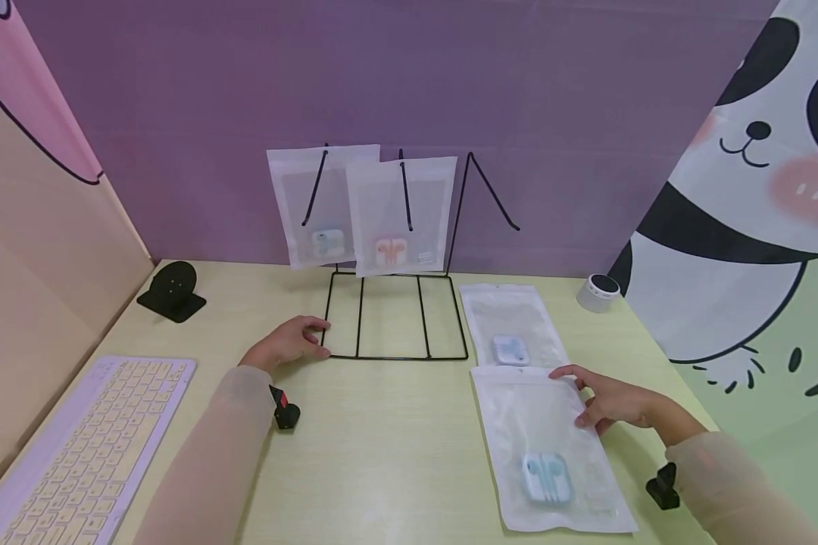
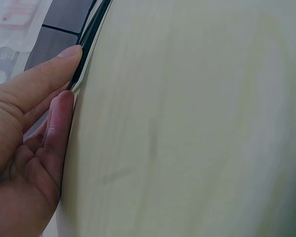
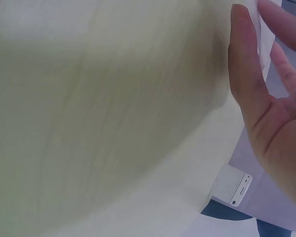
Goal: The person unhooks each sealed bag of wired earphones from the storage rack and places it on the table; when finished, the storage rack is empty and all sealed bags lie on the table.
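In the head view a black wire display rack (image 1: 443,357) stands at the back of the table. A pouch with a pale blue item (image 1: 327,170) and a pouch with orange earphones (image 1: 436,182) hang from its left and middle hooks; the right hook is bare. My left hand (image 1: 293,342) pinches the rack's front left base wire, thumb and fingers on either side in the left wrist view. My right hand (image 1: 616,401) pinches the right edge of a white pouch with pale blue earphones (image 1: 494,446) lying on the table. Another white pouch (image 1: 497,306) lies behind it, partly overlapped.
A lilac keyboard (image 1: 109,439) lies at the left, with a black round-backed stand (image 1: 173,291) behind it. A small white jar (image 1: 597,294) with a dark top stands at the back right. Printed cloth hangs behind the table (image 1: 354,454).
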The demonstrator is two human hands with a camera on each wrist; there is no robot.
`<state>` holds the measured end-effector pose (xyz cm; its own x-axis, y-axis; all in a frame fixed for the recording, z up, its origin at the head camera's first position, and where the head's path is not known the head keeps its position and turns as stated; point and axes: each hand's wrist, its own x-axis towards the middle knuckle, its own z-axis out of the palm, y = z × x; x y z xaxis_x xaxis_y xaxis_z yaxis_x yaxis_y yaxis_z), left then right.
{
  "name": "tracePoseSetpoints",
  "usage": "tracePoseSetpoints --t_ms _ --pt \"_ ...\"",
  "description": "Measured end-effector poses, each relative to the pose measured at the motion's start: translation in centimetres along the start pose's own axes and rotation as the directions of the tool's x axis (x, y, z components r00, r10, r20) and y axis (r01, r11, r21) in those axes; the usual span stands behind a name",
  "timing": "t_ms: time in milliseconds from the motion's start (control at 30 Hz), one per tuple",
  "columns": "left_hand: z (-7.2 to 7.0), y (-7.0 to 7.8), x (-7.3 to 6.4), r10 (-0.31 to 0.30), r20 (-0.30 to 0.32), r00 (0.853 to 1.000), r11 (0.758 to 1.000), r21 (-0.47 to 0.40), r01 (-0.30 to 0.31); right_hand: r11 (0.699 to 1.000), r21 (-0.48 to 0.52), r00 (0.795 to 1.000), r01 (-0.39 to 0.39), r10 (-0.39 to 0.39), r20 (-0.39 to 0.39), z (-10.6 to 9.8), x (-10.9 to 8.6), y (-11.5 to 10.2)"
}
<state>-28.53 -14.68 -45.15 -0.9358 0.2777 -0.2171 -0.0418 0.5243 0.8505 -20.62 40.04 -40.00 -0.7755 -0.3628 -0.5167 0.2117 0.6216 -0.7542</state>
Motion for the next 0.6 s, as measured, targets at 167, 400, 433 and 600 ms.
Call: tracePoseSetpoints --t_ms 167,400,433,600 --pt "0.0 0.0 0.0 -0.007 -0.005 1.0 1.0 -0.003 0.007 1.0 0.007 1.0 0.003 -0.003 0.01 -0.1 0.1 0.1" --pt "0.2 -0.1 0.1 -0.003 -0.007 1.0 1.0 0.004 0.003 1.0 -0.019 1.0 -0.023 0.023 0.008 -0.5 0.1 -0.2" --pt "0.2 -0.1 0.1 -0.004 -0.009 1.0 1.0 0.002 0.004 0.999 -0.038 1.0 -0.031 0.031 -0.001 -0.6 0.1 -0.5" --pt "0.1 -0.2 0.2 0.001 -0.013 1.0 1.0 0.014 -0.001 0.983 -0.186 0.999 -0.006 -0.004 -0.051 -1.6 0.0 -3.2"
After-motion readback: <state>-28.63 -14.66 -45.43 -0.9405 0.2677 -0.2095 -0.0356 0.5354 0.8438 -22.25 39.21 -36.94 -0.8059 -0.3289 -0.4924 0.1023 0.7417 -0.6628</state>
